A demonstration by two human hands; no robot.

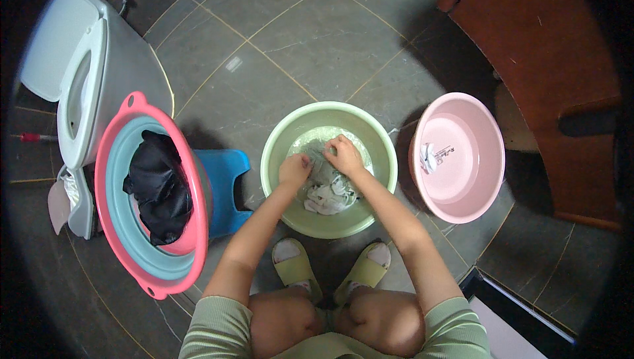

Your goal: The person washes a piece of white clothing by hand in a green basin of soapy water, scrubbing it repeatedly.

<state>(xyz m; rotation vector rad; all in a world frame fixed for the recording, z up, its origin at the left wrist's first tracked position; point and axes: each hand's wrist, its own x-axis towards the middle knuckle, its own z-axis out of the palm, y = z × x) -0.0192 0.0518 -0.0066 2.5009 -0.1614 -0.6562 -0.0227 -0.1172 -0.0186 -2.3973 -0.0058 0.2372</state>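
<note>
A green plastic basin point(328, 227) stands on the floor before my feet, with water and wet cloth in it. My left hand point(296, 170) and my right hand point(345, 155) are both inside the basin, a short way apart. The fingers of each are closed on a greyish-green wet cloth point(322, 161) stretched between them. Nearer to me, a pale, whitish cloth point(329, 196) lies bunched in the basin. Whether the two are one piece cannot be told.
At left, a pink-rimmed collapsible tub point(201, 240) holds black fabric point(158, 185) on a blue stool point(225, 190), beside a toilet point(119, 76) with its lid raised. At right, a pink basin point(458, 161) holds a small white cloth point(428, 158), near a reddish-brown wooden cabinet point(540, 62).
</note>
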